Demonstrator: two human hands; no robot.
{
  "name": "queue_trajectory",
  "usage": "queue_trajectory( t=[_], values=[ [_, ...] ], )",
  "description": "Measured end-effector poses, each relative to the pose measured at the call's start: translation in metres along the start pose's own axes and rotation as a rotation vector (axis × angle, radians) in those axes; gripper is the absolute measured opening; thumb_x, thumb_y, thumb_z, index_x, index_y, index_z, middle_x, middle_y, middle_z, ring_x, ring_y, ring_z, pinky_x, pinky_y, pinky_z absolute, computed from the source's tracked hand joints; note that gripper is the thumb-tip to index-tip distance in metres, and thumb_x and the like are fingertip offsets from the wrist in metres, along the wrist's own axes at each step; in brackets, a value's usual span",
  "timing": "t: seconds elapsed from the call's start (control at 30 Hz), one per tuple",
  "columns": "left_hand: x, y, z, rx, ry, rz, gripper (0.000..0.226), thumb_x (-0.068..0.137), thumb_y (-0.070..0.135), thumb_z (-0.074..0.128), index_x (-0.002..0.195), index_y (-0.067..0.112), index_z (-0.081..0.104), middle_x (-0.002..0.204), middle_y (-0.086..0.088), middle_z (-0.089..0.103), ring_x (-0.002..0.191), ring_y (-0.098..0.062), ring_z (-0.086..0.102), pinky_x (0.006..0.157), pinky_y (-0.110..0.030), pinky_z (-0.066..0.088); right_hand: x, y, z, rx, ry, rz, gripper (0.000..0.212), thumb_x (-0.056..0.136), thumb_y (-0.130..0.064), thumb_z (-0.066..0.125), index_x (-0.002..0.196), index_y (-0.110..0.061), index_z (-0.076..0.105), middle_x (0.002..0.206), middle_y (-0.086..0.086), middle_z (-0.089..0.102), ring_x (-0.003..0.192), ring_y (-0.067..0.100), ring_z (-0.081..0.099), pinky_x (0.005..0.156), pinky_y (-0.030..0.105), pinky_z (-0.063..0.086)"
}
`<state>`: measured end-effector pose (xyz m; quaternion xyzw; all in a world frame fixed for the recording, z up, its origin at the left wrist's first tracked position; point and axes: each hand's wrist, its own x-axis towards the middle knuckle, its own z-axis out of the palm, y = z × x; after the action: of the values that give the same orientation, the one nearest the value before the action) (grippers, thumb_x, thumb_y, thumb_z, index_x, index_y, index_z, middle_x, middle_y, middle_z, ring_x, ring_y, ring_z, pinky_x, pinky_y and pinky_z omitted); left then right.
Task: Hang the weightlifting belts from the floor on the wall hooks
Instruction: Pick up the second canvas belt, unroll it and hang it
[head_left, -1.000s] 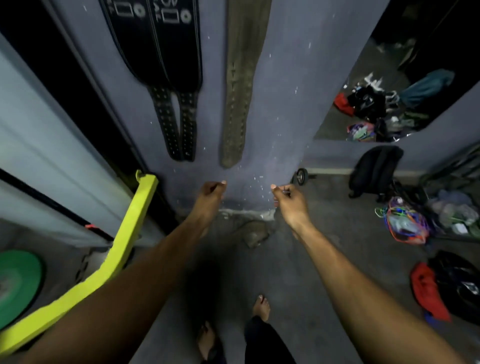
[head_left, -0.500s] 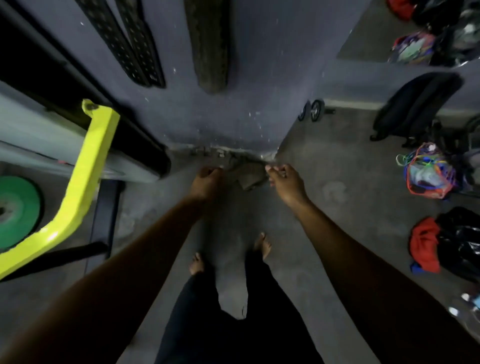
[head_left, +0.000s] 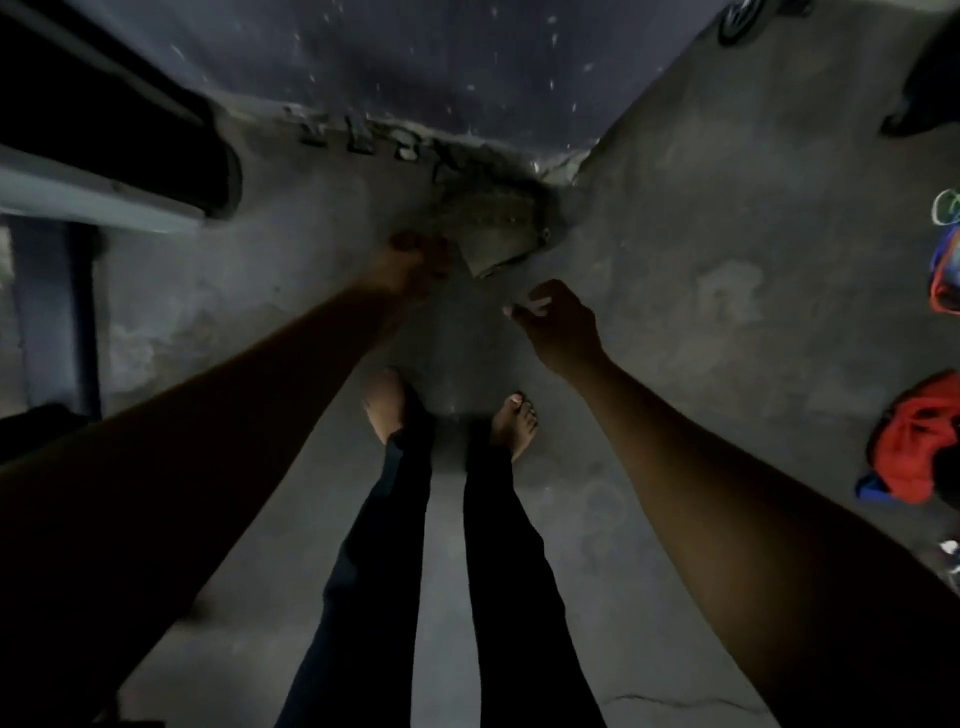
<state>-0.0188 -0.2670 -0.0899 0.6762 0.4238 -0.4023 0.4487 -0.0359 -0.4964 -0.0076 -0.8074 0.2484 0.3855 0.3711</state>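
A dusty grey-brown weightlifting belt (head_left: 493, 228) lies crumpled on the concrete floor at the foot of the dark wall (head_left: 441, 62). My left hand (head_left: 415, 265) is stretched down to the belt's left edge with its fingers curled. Blur hides whether it touches or grips the belt. Lower and to the right of the belt, my right hand (head_left: 556, 322) hovers above the floor with loosely curled fingers and holds nothing. No hooks or hanging belts are in view.
My bare feet (head_left: 389, 410) stand just behind the hands. A dark padded frame (head_left: 114, 156) juts out at the left. A red cloth (head_left: 914, 457) and coloured bands (head_left: 945, 260) lie at the right edge. A small wheel (head_left: 737, 21) sits at the top right.
The view has tipped down from the wall to the floor, so the hanging belts have left the frame. Both hands have dropped toward the belt on the floor, the left one reaching its edge.
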Motion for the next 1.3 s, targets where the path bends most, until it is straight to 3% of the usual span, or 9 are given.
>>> queue_trajectory(
  t=[0.17,0.27,0.33,0.47,0.7,0.87,1.03,1.17,1.3],
  values=[
    [0.191,-0.225,0.069,-0.018,0.049,0.09,0.064,0.077,0.031,0.051,0.133,0.001,0.043,0.119,-0.024,0.06,0.109,-0.043,0.059,0.094,-0.054,0.048,0.117,0.024,0.038,-0.195,-0.026,-0.058,0.063,0.097,-0.046,0.069,0.148,-0.013,0.049,0.141,0.011,0.064,0.131,0.03,0.06,0.1,0.034,0.045],
    [0.163,-0.091,0.065,-0.193,-0.11,-0.1,0.036,0.086,0.031,0.07,0.111,0.008,0.056,0.1,-0.015,0.063,0.099,-0.013,0.064,0.093,-0.031,0.053,0.179,0.042,0.058,-0.361,-0.032,-0.109,0.077,0.097,-0.051,0.066,0.156,-0.008,0.04,0.153,0.015,0.055,0.143,0.033,0.051,0.116,0.041,0.041],
    [0.147,-0.014,0.082,0.067,-0.084,0.169,0.02,0.101,0.036,0.055,0.089,0.021,0.059,0.089,-0.002,0.063,0.08,0.0,0.061,0.078,-0.021,0.049,0.216,0.053,0.068,-0.458,-0.024,-0.165,0.087,0.092,-0.059,0.066,0.158,-0.01,0.037,0.158,0.016,0.049,0.146,0.035,0.045,0.119,0.049,0.039],
    [0.183,0.015,0.097,0.033,-0.24,0.105,0.04,0.1,0.051,0.049,0.117,0.018,0.064,0.118,-0.001,0.068,0.102,-0.016,0.065,0.083,-0.033,0.047,0.272,0.061,0.068,-0.56,0.115,-0.307,0.103,0.075,-0.067,0.072,0.159,-0.022,0.033,0.162,0.015,0.035,0.146,0.04,0.04,0.113,0.058,0.042],
    [0.239,0.009,0.147,-0.234,-0.336,0.025,0.051,0.096,0.064,0.048,0.132,0.027,0.053,0.125,-0.001,0.055,0.109,-0.025,0.054,0.092,-0.043,0.045,0.343,0.065,0.052,-1.044,-0.012,-0.488,0.145,0.061,-0.065,0.09,0.166,-0.037,-0.005,0.175,0.017,-0.007,0.161,0.045,-0.002,0.124,0.072,0.001],
    [0.247,0.01,0.151,-0.262,-0.307,0.06,0.069,0.086,0.068,0.057,0.145,0.033,0.048,0.144,0.004,0.055,0.126,-0.023,0.054,0.106,-0.052,0.041,0.349,0.06,0.055,-0.903,0.063,-0.553,0.123,0.07,-0.059,0.087,0.166,-0.037,0.014,0.172,0.015,0.022,0.153,0.049,0.027,0.12,0.062,0.034],
    [0.246,0.014,0.153,-0.408,-0.342,0.163,0.038,0.097,0.045,0.059,0.125,0.02,0.062,0.098,0.007,0.075,0.071,0.006,0.072,0.052,-0.014,0.053,0.347,0.05,0.039,-0.88,0.137,-0.598,0.067,0.097,-0.056,0.059,0.156,-0.028,0.042,0.145,0.02,0.061,0.127,0.045,0.06,0.103,0.048,0.05],
    [0.239,0.004,0.146,-0.394,-0.307,0.331,0.073,0.082,0.037,0.08,0.147,0.023,0.05,0.136,-0.001,0.066,0.119,-0.016,0.066,0.101,-0.036,0.055,0.336,0.052,0.04,-0.632,0.082,-0.474,0.046,0.106,-0.044,0.05,0.13,-0.009,0.068,0.122,0.02,0.072,0.115,0.036,0.067,0.098,0.04,0.051],
    [0.205,-0.007,0.128,-0.31,-0.243,0.42,0.076,0.082,0.01,0.08,0.149,0.012,0.044,0.14,-0.007,0.062,0.122,-0.016,0.063,0.102,-0.03,0.053,0.295,0.074,0.051,-0.393,0.069,-0.281,0.056,0.106,-0.046,0.054,0.116,0.006,0.07,0.113,0.02,0.074,0.109,0.032,0.07,0.094,0.036,0.053]
  ],
)
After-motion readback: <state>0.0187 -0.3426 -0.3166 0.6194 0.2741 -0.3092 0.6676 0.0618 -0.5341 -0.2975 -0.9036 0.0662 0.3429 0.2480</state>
